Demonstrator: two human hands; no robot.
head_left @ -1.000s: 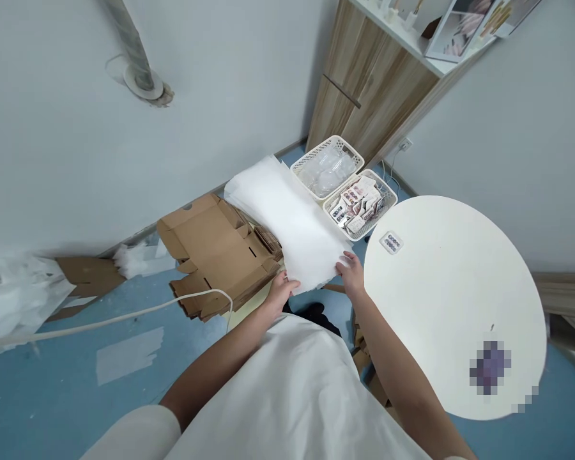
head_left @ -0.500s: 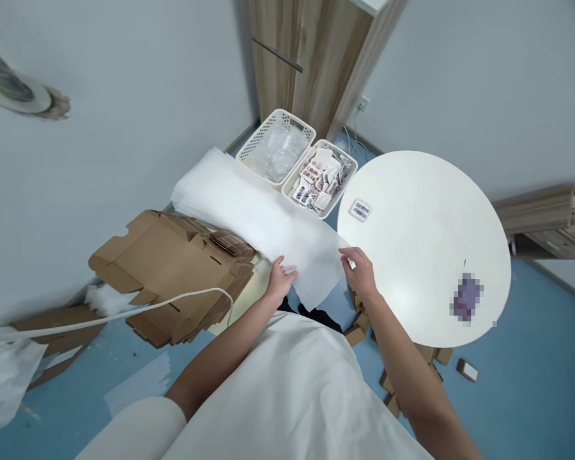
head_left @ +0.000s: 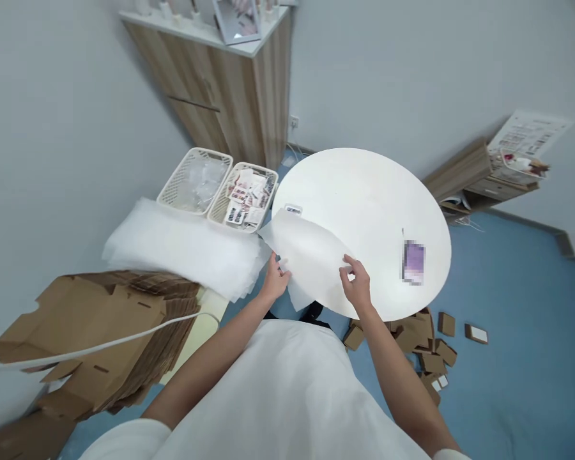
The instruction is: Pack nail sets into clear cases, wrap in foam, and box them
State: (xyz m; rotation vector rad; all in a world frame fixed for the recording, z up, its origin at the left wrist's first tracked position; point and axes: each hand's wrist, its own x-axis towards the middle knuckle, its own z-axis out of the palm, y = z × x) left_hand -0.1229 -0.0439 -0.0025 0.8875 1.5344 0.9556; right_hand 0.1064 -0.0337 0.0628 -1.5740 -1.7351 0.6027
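A thin white translucent sheet (head_left: pixel 309 252) hangs between my two hands, partly over the near left edge of the round white table (head_left: pixel 364 185). My left hand (head_left: pixel 275 279) pinches its left side, thumb and fingers closed on the edge. At the sheet's right edge my right hand (head_left: pixel 356 281) grips it between thumb and forefinger. Just beyond the sheet, a small card with dark patterned pieces (head_left: pixel 294 209) lies on the table, partly covered. To the left, a stack of similar white sheets (head_left: pixel 182 246) lies below the baskets.
Two white baskets stand at the back left: one with clear plastic bags (head_left: pixel 204 182), one with patterned cards (head_left: pixel 249 198). Flat cardboard boxes (head_left: pixel 110 332) are piled at left, a white cable (head_left: pixel 138 338) across them. Small brown boxes (head_left: pixel 431 364) lie on the floor. A blurred purple item (head_left: pixel 414 260) rests on the table.
The sheet has come away from the stack and moved right, over the table edge, with both hands still on it. My view has turned to the right.
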